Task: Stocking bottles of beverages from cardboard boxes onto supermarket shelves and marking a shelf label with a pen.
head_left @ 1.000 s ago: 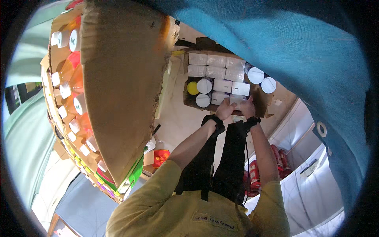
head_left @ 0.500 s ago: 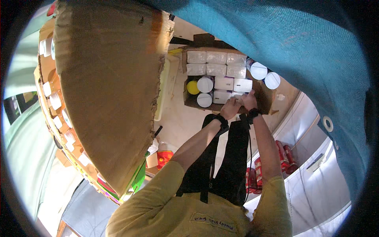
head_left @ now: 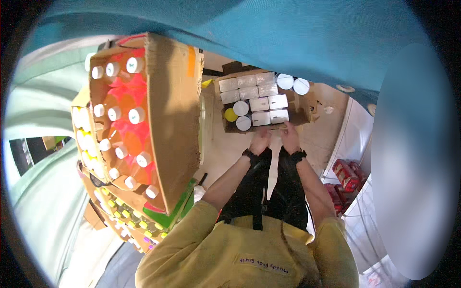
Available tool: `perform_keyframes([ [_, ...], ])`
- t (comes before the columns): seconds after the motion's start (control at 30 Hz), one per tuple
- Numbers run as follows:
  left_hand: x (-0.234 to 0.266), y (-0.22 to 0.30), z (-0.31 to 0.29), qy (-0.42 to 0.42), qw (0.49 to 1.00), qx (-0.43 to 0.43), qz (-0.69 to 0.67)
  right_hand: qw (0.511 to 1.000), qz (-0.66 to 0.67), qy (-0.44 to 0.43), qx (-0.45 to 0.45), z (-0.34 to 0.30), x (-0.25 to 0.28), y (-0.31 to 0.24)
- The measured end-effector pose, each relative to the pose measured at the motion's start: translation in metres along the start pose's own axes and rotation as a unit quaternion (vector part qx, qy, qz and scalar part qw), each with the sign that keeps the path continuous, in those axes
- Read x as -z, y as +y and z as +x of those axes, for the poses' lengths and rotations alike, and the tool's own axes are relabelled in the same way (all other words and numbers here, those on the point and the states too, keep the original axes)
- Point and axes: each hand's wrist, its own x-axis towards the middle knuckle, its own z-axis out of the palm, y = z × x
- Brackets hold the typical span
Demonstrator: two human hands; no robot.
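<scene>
Dark lettering (head_left: pixel 264 264) runs across the yellow shirt (head_left: pixel 245 246) — small green marks (head_left: pixel 133 65) sit on some white bottle caps (head_left: pixel 137 115).

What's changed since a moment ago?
The left hand and right hand have drawn back, lower in view, from the front-right white box, apparently letting go; its top now shows uncovered. The other white boxes and round-lidded tubs in the cardboard carton kept their places.

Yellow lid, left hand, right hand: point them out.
Yellow lid (head_left: pixel 231 114), head view: middle of its top.
Left hand (head_left: pixel 260 140), head view: back of the hand.
Right hand (head_left: pixel 290 139), head view: back of the hand.
</scene>
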Motion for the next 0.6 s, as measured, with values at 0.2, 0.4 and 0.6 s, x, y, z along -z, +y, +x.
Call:
perform_keyframes([
  [0.2, 0.005, -0.054, -0.04, 0.01, 0.993, -0.115, 0.028, 0.989, 0.094, -0.069, -0.095, -0.088, 0.044, -0.016],
  [0.4, 0.008, 0.003, -0.105, -0.061, 0.98, -0.141, 0.125, 0.984, 0.149, 0.002, -0.1, -0.157, 0.089, 0.039],
  [0.6, -0.033, -0.011, -0.093, -0.076, 0.969, -0.172, 0.16, 0.961, 0.139, 0.154, -0.185, -0.24, 0.148, 0.061],
])
